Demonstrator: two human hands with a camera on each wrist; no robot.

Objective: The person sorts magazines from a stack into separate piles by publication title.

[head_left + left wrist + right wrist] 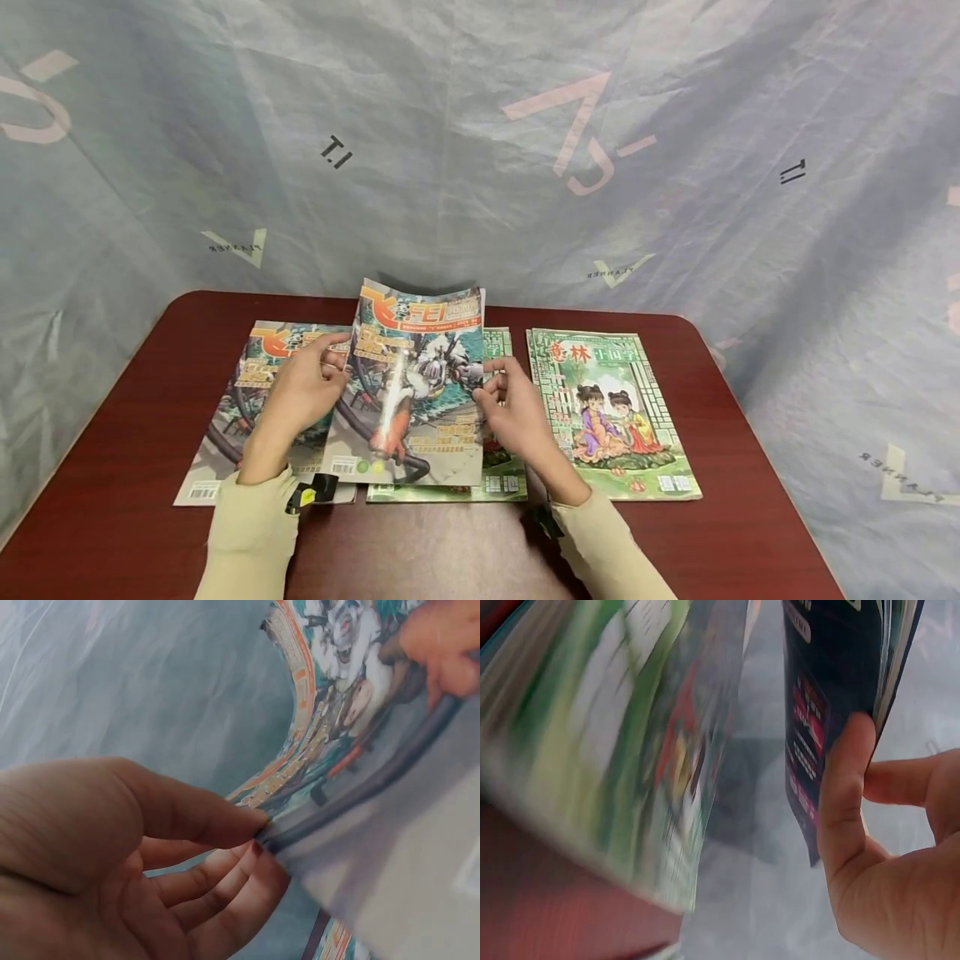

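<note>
Shiny magazine is up off the red worktop. The left hand and right hand each pinch one side in their grip. A green magazine lies below.

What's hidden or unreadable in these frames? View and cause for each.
Head: most of the middle green magazine, covered by the held FEI magazine.
Head: part of the left FEI magazine, behind the left hand.
Head: barcode digits, too small.
Left wrist: held FEI magazine's far side, cut off by right edge.
Right wrist: foreground green cover's print, blurred.
</note>
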